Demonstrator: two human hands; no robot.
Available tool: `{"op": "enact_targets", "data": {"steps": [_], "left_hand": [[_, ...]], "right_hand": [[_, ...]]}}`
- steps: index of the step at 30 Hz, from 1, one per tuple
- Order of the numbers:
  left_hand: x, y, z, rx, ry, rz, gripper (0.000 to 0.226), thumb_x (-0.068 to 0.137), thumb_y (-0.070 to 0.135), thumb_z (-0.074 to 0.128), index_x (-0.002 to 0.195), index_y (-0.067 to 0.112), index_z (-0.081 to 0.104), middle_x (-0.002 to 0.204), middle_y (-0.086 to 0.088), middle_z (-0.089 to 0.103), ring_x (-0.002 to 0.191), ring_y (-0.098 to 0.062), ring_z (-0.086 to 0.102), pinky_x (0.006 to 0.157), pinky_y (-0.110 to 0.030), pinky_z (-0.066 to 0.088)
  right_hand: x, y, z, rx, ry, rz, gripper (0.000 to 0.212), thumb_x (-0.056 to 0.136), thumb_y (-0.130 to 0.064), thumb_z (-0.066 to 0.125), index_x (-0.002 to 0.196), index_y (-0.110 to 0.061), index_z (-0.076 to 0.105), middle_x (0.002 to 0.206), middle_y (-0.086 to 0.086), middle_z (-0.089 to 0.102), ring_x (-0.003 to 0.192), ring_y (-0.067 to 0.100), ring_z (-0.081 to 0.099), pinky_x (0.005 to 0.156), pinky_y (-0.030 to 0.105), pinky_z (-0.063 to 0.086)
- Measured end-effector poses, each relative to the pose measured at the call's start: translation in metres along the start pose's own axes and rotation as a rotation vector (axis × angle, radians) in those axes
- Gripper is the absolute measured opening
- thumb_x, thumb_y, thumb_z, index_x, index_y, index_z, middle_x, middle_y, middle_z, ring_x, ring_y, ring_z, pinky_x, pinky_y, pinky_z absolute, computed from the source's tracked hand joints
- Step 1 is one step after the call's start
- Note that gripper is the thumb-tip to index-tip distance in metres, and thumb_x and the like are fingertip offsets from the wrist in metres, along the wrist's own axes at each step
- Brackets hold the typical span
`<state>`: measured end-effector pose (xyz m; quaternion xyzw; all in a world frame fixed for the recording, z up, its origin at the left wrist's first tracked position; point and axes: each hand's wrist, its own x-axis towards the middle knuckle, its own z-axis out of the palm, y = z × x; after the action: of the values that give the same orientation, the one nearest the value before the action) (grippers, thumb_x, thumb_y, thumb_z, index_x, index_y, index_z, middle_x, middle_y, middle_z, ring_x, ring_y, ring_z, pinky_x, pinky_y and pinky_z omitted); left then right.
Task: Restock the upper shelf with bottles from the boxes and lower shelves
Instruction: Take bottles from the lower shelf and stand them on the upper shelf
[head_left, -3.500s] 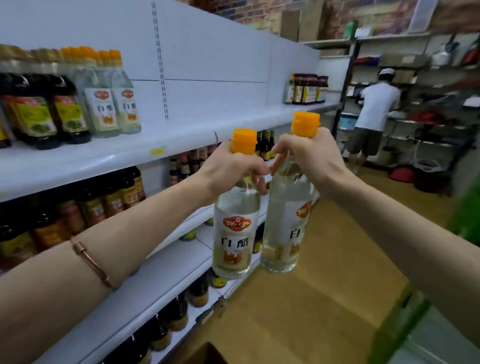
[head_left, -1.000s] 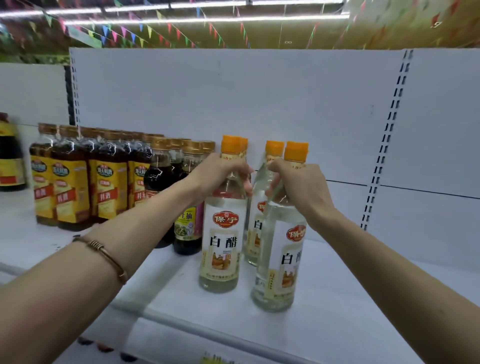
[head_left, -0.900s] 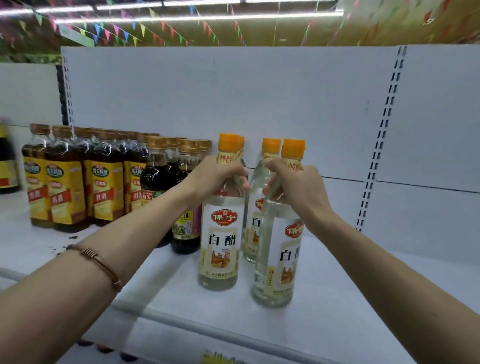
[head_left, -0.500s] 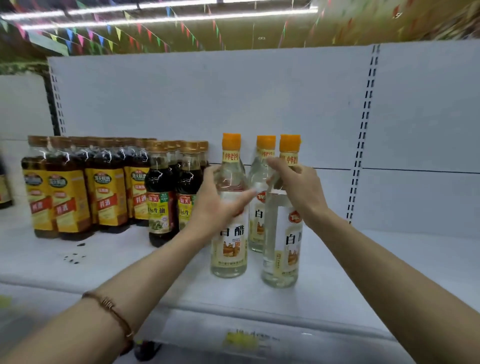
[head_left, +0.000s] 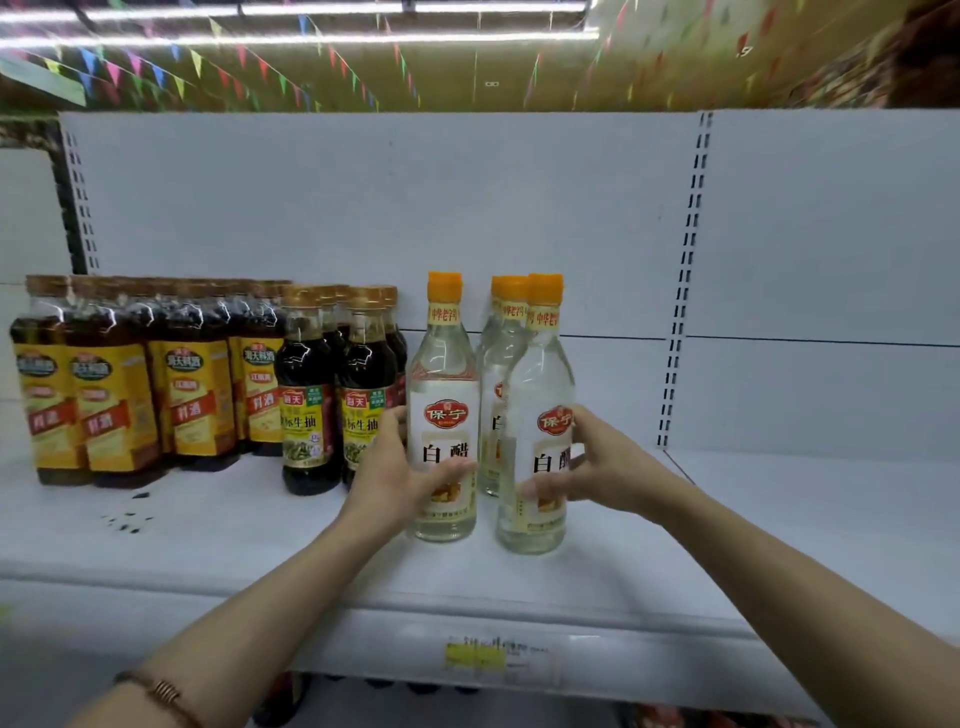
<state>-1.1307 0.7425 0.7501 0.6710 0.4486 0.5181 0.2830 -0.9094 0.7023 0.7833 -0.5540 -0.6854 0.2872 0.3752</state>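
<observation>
We reach both forearms up to the upper shelf (head_left: 597, 577). Our left hand (head_left: 400, 480) cups the left vinegar bottle (head_left: 443, 410), fingers curled around its label; our right hand (head_left: 597, 467) wraps the right vinegar bottle (head_left: 540, 415) likewise. Both stand upright beside the soy sauce bottles (head_left: 332, 389).
</observation>
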Motion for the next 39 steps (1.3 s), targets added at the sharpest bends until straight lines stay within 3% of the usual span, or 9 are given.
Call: {"op": "enact_targets", "data": {"steps": [5, 9, 16, 30, 39], "left_hand": [[0.009, -0.011, -0.007, 0.088, 0.001, 0.013, 0.069, 0.066, 0.042, 0.084, 0.125, 0.023, 0.055, 0.116, 0.001, 0.059, 0.103, -0.014, 0.062, 0.091, -0.04, 0.054], [0.011, -0.014, -0.005, 0.08, 0.027, 0.011, 0.072, 0.066, 0.036, 0.085, 0.128, 0.022, 0.051, 0.12, 0.0, 0.059, 0.106, -0.015, 0.061, 0.092, -0.039, 0.054], [0.016, -0.023, 0.001, 0.076, 0.082, 0.008, 0.076, 0.063, 0.048, 0.083, 0.128, 0.025, 0.051, 0.117, 0.004, 0.062, 0.109, -0.017, 0.06, 0.092, -0.046, 0.053], [0.02, -0.025, 0.004, 0.054, 0.09, 0.015, 0.077, 0.07, 0.035, 0.082, 0.134, 0.018, 0.044, 0.125, -0.002, 0.057, 0.112, -0.019, 0.057, 0.095, -0.044, 0.051], [0.016, -0.02, 0.005, 0.069, 0.086, -0.013, 0.075, 0.073, 0.034, 0.081, 0.135, 0.017, 0.043, 0.13, -0.003, 0.055, 0.116, -0.02, 0.055, 0.097, -0.045, 0.05]], "right_hand": [[0.001, -0.005, 0.017, -0.069, 0.112, 0.003, 0.068, 0.067, -0.024, 0.088, 0.118, -0.026, 0.042, 0.101, -0.013, 0.059, 0.097, 0.015, 0.065, 0.087, 0.035, 0.055], [0.005, -0.005, 0.029, -0.092, 0.214, 0.002, 0.071, 0.066, -0.028, 0.089, 0.117, -0.023, 0.039, 0.097, -0.014, 0.057, 0.098, 0.016, 0.062, 0.09, 0.038, 0.054], [0.015, -0.002, 0.041, -0.108, 0.292, 0.0, 0.066, 0.066, -0.031, 0.089, 0.11, -0.024, 0.041, 0.111, -0.004, 0.062, 0.1, 0.018, 0.063, 0.089, 0.039, 0.055], [0.023, 0.006, 0.049, -0.179, 0.355, 0.029, 0.072, 0.064, -0.049, 0.086, 0.112, -0.029, 0.036, 0.117, -0.003, 0.059, 0.101, 0.02, 0.064, 0.087, 0.047, 0.055], [0.013, -0.001, 0.061, -0.279, 0.41, 0.071, 0.075, 0.076, -0.052, 0.077, 0.129, -0.019, 0.037, 0.129, 0.001, 0.05, 0.11, 0.025, 0.06, 0.086, 0.041, 0.049]]}}
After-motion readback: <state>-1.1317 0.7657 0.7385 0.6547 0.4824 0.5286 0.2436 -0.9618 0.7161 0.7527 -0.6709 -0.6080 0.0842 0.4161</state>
